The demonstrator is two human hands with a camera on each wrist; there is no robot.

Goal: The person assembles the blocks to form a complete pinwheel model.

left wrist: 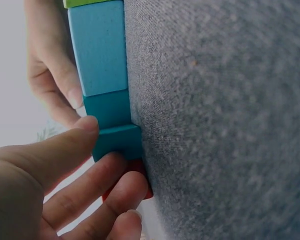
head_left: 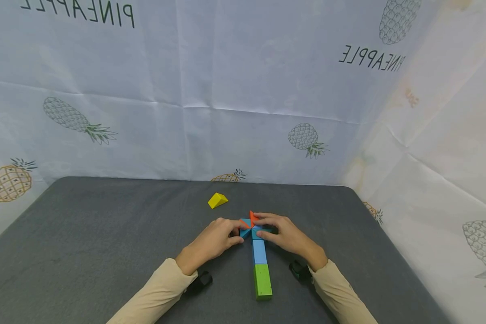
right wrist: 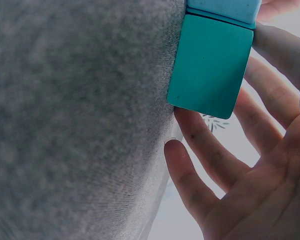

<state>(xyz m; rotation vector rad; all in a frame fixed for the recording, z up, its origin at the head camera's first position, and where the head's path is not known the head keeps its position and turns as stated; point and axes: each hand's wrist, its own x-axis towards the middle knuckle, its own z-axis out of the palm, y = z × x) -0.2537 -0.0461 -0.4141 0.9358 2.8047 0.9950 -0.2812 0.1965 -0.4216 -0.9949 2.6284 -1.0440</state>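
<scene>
Triangular blocks in blue and orange lie in a pinwheel-like cluster on the dark table. At its left side, my left hand [head_left: 213, 236] pinches a blue triangular block [head_left: 245, 233] between thumb and fingers, beside an orange triangular block [head_left: 243, 223]. My right hand [head_left: 288, 231] curls round the right side, its thumb on a teal triangular block [head_left: 256, 234] and a finger by the upright orange block [head_left: 252, 218]. The right wrist view shows that teal block's flat face [right wrist: 210, 67]. Below the cluster, a light blue block [head_left: 259, 252] and a green block [head_left: 263, 280] run in line toward me.
A yellow triangular block [head_left: 218, 200] lies apart, beyond the cluster and to its left. The grey tabletop [head_left: 105, 234] reaches back to a hanging cloth [head_left: 243, 81] printed with pineapples. Dark wrist straps [head_left: 202, 281] are worn below both hands.
</scene>
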